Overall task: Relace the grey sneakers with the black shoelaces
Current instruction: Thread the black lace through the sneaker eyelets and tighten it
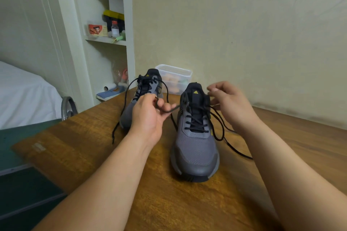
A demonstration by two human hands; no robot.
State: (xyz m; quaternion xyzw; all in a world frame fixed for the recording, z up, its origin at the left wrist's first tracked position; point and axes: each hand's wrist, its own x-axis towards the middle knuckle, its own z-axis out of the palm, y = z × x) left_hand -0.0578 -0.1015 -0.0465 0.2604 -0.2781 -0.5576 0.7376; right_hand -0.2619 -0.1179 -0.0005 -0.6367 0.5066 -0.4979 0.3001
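Note:
Two grey sneakers stand on a wooden table [93, 146], toes toward me. The nearer sneaker [195, 148] is laced with a black shoelace [197, 125] whose loose right end loops onto the table [221, 133]. My left hand [150, 118] pinches the left end of this lace, drawn out sideways from the top eyelets. My right hand [231, 103] hovers by the right side of the collar with curled fingers; whether it holds the lace is hidden. The farther sneaker [142, 99] sits behind my left hand, its black lace [120, 118] hanging loose to the table.
A clear plastic box [174, 77] with orange items stands against the wall behind the sneakers. Left of the table are white shelves [107, 40] with bottles and boxes, a bed [24, 95] with white sheets and a metal ring [68, 107] by the table edge.

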